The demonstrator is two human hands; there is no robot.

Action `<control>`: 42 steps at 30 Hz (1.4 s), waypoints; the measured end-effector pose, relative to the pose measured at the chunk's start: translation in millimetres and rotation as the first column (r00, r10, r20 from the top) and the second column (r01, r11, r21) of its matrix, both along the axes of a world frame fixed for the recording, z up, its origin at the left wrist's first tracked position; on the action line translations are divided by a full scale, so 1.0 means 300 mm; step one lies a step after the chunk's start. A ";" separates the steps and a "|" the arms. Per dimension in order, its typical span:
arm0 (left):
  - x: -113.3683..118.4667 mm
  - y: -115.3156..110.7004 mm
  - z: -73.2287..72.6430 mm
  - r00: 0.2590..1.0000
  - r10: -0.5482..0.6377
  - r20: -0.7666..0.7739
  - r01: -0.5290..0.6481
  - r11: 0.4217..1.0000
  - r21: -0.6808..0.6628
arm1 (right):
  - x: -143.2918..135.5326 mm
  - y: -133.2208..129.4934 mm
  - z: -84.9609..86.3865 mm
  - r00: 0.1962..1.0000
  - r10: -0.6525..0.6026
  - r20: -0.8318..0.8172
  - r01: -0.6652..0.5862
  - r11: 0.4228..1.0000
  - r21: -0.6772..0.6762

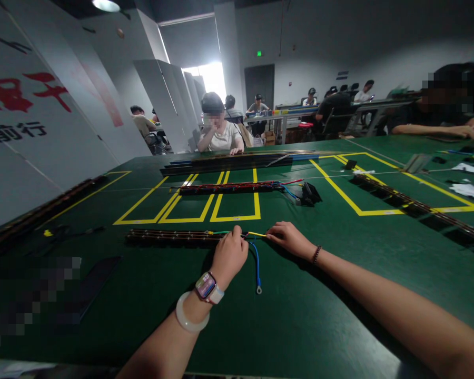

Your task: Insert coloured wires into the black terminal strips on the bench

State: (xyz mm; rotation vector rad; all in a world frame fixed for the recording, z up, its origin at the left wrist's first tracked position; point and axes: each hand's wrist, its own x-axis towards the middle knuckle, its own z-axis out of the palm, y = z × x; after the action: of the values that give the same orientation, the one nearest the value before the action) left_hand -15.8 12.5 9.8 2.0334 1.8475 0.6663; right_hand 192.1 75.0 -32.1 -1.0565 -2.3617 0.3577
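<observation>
A long dark bar assembly with copper-coloured strips (169,235) lies across the green table in front of me. Over its right end, my left hand (232,250) is closed on the wires there, its fingertips pressed around them. My right hand (288,238) pinches the far end of a yellow-green wire (256,234), stretched between both hands. From under my left hand a blue wire (257,263) curves toward me and ends in a ring terminal (259,289). What exactly sits beneath my left fingers is hidden.
Behind lies a second bar assembly (229,187) with red and blue wires and a black block (311,193). Long dark profiles (237,162) rest at the back, near a seated person (221,126). Another assembly (414,202) lies right. A dark flat piece (98,279) is at left.
</observation>
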 end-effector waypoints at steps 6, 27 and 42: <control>0.002 -0.001 -0.011 0.984 -0.095 -0.151 0.118 0.981 0.154 | 0.001 -0.001 -0.001 1.000 0.002 0.001 -0.002 1.000 0.005; 0.033 -0.031 -0.018 0.920 -0.337 -0.202 0.387 0.865 0.319 | -0.002 0.000 0.003 1.000 0.009 0.005 -0.009 1.000 -0.025; 0.042 -0.023 -0.072 0.967 -0.208 -0.147 0.206 0.978 -0.029 | -0.022 -0.030 0.024 0.999 -0.008 0.038 0.012 0.993 -0.117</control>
State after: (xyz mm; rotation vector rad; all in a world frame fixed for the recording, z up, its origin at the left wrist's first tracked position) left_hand -3.2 5.4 -11.7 2.2813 1.6774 0.4545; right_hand 185.4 66.0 -24.9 -1.1377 -2.3925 0.4817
